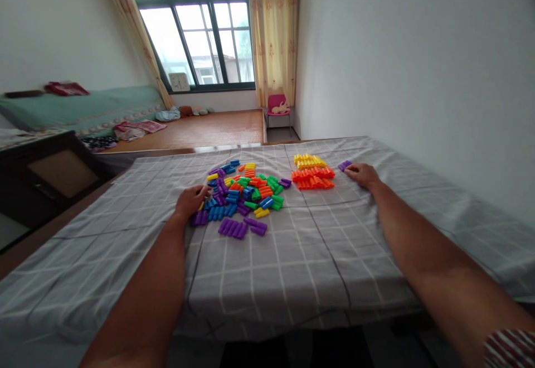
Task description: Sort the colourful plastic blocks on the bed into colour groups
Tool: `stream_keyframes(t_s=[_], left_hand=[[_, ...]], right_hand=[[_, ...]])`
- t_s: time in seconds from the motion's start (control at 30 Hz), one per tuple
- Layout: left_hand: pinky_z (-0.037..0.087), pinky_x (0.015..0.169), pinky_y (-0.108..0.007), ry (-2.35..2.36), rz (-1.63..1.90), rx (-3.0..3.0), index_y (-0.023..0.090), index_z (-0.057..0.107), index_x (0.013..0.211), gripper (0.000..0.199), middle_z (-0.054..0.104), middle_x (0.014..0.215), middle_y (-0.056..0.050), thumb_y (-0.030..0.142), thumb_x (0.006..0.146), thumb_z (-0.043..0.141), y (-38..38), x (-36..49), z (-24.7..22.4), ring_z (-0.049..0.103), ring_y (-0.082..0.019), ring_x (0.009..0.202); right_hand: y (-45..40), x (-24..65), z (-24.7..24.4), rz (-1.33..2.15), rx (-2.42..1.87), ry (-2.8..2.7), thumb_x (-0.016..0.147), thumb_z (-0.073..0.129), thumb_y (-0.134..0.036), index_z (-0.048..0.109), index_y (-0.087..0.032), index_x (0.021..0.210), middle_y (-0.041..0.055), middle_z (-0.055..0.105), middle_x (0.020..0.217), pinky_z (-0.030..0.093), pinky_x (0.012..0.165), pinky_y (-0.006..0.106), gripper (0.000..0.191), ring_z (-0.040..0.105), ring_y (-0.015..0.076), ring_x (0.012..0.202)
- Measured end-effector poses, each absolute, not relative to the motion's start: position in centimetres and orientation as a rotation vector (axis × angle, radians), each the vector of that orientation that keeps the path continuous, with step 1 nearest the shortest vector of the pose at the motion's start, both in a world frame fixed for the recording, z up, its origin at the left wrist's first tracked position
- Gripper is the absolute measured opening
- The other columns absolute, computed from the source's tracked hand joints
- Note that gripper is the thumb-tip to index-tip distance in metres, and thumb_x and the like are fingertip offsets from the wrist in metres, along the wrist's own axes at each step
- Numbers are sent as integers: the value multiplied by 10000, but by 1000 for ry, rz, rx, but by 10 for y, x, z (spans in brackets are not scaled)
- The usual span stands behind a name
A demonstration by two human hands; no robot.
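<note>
My right hand [363, 174] rests at the right of the table, its fingers closed on the end of a purple ribbed plastic piece [344, 165] that lies on the cloth. At the left edge of a mixed pile of colourful plastic tube pieces [233, 196] is my left hand [193, 199], fingers curled together; what they hold, if anything, is hidden. Between the pile and my right hand, yellow pieces [309, 161] lie in rows behind rows of orange pieces [313, 178]. In front of the pile sit two groups of purple pieces [233, 228].
A grey checked cloth [292, 262] covers the table. The white wall [409, 61] runs along its right side. Beyond stand a low wooden platform [213, 125], a dark cabinet [45, 175] at left, and a pink chair [277, 102] with a plush toy.
</note>
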State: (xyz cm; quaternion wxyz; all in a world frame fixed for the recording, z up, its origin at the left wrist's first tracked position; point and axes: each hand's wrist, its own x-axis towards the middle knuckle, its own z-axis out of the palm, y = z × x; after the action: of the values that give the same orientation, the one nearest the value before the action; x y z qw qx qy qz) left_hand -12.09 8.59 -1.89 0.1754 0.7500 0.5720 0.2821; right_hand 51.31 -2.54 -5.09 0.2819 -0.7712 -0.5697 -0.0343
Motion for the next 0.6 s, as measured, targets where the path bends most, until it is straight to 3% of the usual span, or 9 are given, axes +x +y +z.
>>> stream_keyframes(t_s=[0.17, 0.33, 0.47, 0.6], left_hand=[[470, 625, -239, 1612, 794, 2137, 186, 738, 890, 463, 758, 808, -45, 519, 822, 423, 85, -121, -18, 665, -183, 667], [470, 631, -242, 1616, 797, 2150, 188, 737, 885, 464, 759, 816, -50, 526, 818, 426, 85, -120, -17, 670, -187, 681], [470, 627, -242, 1626, 802, 2148, 198, 739, 884, 460, 760, 815, -47, 535, 818, 432, 87, -122, -19, 668, -187, 678], [471, 624, -237, 1624, 806, 2145, 199, 738, 879, 457, 761, 811, -45, 539, 813, 441, 87, -122, -20, 667, -188, 689]], right_hand=[[-22, 510, -55, -112, -2081, -1562, 782, 589, -358, 763, -253, 953, 22, 753, 1003, 508, 777, 301, 265, 672, 196, 816], [-21, 513, -54, -234, -2096, -1436, 806, 527, -308, 746, -233, 984, 40, 745, 962, 511, 787, 318, 292, 660, 200, 792], [-23, 518, -55, -396, -2106, -1459, 828, 468, -228, 709, -181, 1111, 104, 715, 1064, 481, 900, 369, 375, 643, 234, 954], [-24, 517, -57, -356, -2180, -1552, 847, 474, -237, 668, -236, 1199, 79, 677, 1195, 437, 977, 433, 402, 603, 251, 1082]])
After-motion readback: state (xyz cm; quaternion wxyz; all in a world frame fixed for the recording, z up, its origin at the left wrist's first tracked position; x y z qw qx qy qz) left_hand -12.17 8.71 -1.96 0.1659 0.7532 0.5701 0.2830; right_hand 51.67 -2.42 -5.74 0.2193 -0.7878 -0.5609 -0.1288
